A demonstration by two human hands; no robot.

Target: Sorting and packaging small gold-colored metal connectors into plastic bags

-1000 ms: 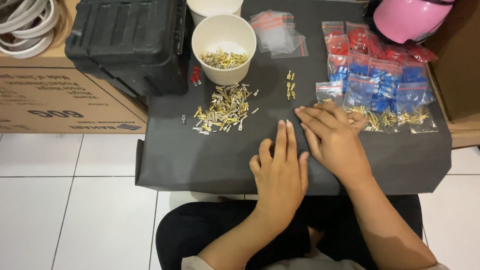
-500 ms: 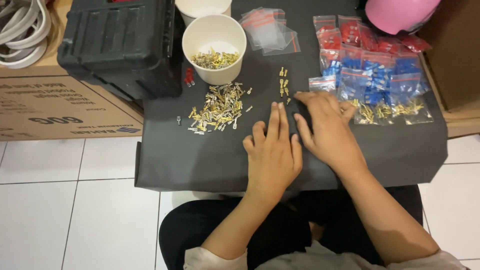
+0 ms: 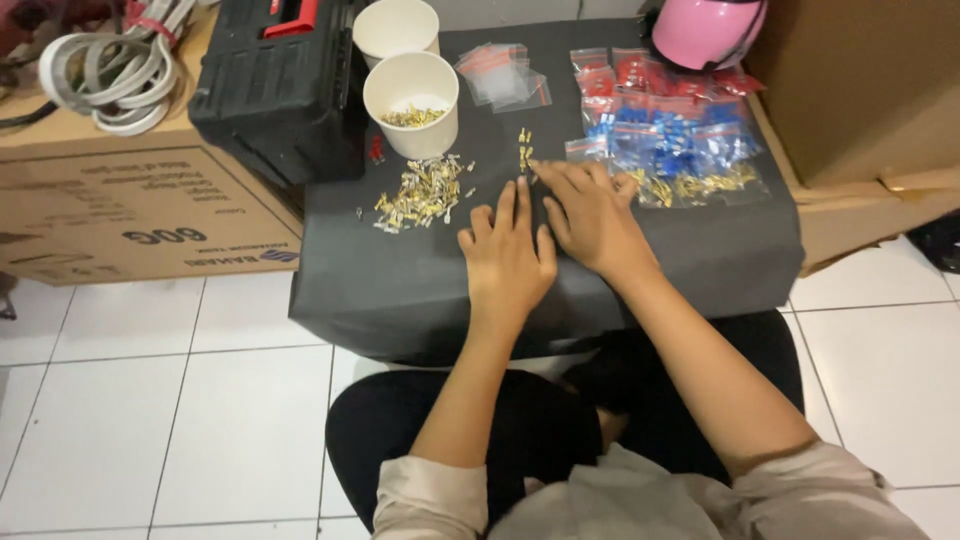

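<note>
A bench (image 3: 420,290) draped in black cloth is seen from above, flanked by a cardboard box (image 3: 130,215) and a black toolbox (image 3: 275,90) on the left. A pink helmet (image 3: 705,30) is set at the far right corner, with bags (image 3: 665,140) of red and blue parts before it. A paper cup (image 3: 410,100) holds some brass terminals, and a loose pile (image 3: 420,192) is spread just in front of it. The left hand (image 3: 508,262) is laid flat, fingers spread and empty. The right hand (image 3: 592,215) is likewise flat and open, just beside it. A small row of terminals (image 3: 523,150) lies just beyond the right fingers (image 3: 545,172), barely apart from them.
</note>
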